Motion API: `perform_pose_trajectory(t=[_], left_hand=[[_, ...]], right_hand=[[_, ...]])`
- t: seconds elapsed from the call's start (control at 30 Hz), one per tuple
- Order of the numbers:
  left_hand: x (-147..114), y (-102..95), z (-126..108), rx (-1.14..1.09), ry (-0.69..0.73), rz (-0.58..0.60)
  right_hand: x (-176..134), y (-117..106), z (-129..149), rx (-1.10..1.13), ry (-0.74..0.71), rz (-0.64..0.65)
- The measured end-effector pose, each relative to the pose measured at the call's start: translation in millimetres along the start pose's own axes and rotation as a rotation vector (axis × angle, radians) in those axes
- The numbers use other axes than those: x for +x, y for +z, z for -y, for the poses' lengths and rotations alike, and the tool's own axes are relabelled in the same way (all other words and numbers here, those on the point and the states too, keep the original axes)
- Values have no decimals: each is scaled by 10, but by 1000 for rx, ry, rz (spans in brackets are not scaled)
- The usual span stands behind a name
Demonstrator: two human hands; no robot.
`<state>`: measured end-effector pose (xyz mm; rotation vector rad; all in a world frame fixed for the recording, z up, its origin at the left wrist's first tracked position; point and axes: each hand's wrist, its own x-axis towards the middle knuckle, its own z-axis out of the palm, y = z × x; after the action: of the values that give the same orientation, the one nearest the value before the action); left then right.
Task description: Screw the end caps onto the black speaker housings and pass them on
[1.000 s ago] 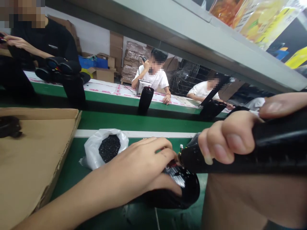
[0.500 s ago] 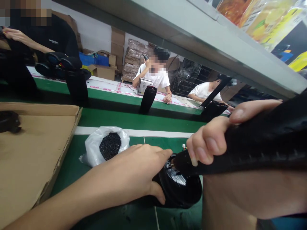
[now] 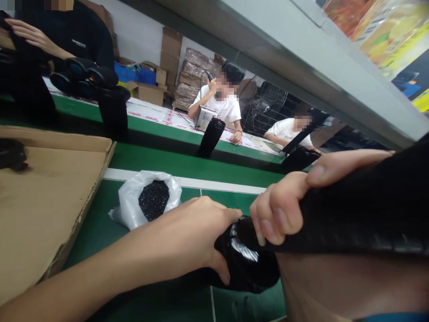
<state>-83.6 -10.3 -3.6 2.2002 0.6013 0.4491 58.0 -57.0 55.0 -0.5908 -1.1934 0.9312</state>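
My right hand [image 3: 284,210] is wrapped around a long black tube-shaped part [image 3: 351,214] that runs from the right edge toward the middle. Its left end meets a round glossy black housing [image 3: 248,266] resting on the green bench. My left hand [image 3: 197,237] lies over and grips the left side of that housing, thumb underneath. Where the two black parts touch is partly hidden by my fingers.
A white bag of small black screws [image 3: 150,199] lies just left of my left hand. A flat cardboard tray [image 3: 50,197] fills the left. Black upright units [image 3: 211,136] stand on the far conveyor, where other people sit. A grey shelf [image 3: 301,67] hangs overhead.
The black tube has slid left and down onto the housing. The small white connector seen near its tip earlier is hidden now. My left hand stayed on the housing.
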Motion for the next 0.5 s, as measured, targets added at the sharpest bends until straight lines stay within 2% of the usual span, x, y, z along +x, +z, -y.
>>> perform_pose_trajectory(t=[0.17, 0.27, 0.33, 0.4, 0.5], left_hand=[[9, -8, -4, 14, -8, -5], [14, -6, 4, 38, 20, 0], [14, -5, 12, 53, 62, -2], [8, -4, 15, 65, 77, -12], [-10, 2, 19, 79, 73, -31]], right_hand=[[7, -176, -50, -25, -16, 31], [20, -192, -115, -80, -42, 211], [23, -144, -147, -94, -70, 284], [11, -76, -161, -103, -91, 270], [-39, 12, -155, -129, -90, 179]])
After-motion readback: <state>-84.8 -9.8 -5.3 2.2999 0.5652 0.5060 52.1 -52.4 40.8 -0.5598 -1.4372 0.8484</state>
